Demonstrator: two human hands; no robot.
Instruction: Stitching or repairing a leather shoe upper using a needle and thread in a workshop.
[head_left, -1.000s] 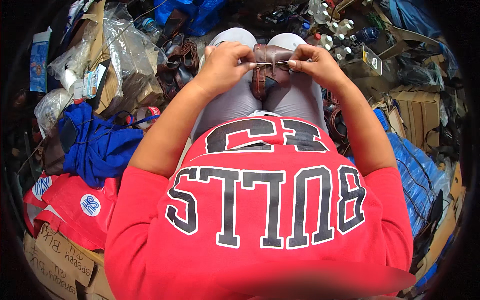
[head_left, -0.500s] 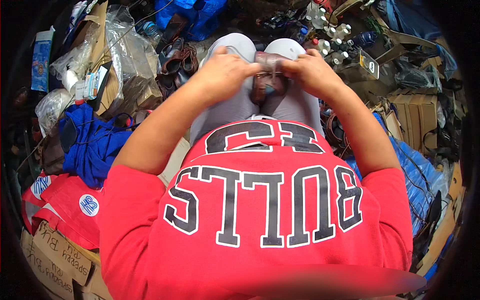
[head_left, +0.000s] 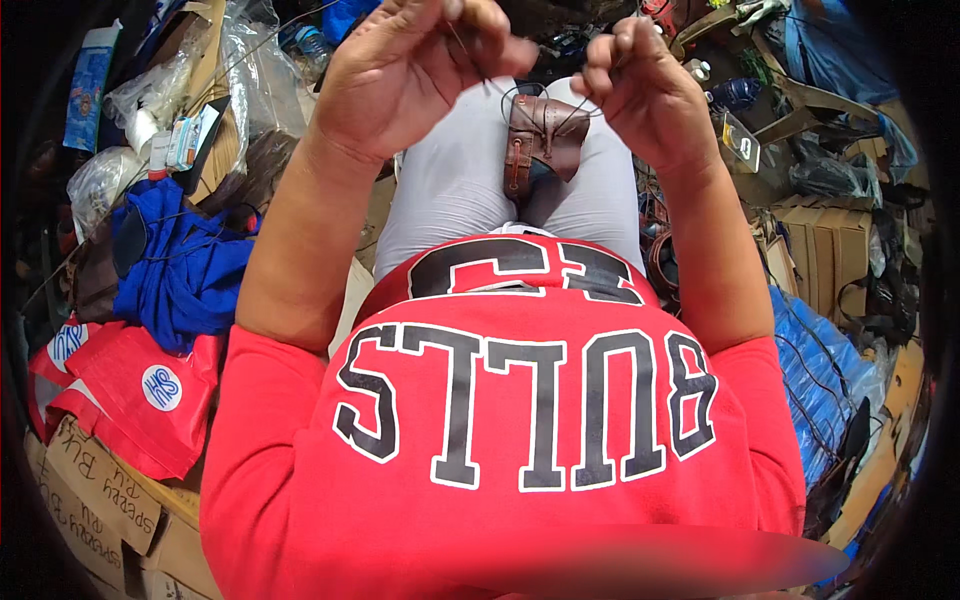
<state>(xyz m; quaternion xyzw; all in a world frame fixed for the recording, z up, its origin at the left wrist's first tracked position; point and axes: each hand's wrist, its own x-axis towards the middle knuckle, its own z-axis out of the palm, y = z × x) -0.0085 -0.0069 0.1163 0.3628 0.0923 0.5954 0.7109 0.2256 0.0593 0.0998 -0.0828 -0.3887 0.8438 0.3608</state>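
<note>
Gripped between my knees is a brown leather shoe upper (head_left: 545, 135), with a row of reddish stitching or lacing along its left side. A thin dark cord (head_left: 541, 88) loops above it and runs out toward both hands. Up at the left, near the top edge, my left hand (head_left: 405, 80) pinches one part of the cord, its other fingers partly curled and blurred. My right hand (head_left: 655, 100) is raised on the other side, fingertips pressed together around the cord. Neither hand touches the leather. The exact pinch points are hard to make out.
To the left lie a blue cloth (head_left: 180, 270), a red bag (head_left: 150, 400), clear plastic and marked cardboard (head_left: 100, 485). On the right are stacked brown cardboard (head_left: 825, 250), a blue plastic sheet (head_left: 815, 370) and a dark blue bottle (head_left: 733, 94).
Both hands have left the shoe upper, rising and spreading apart with the cord drawn out between them. The upper stays between my knees and shows more fully.
</note>
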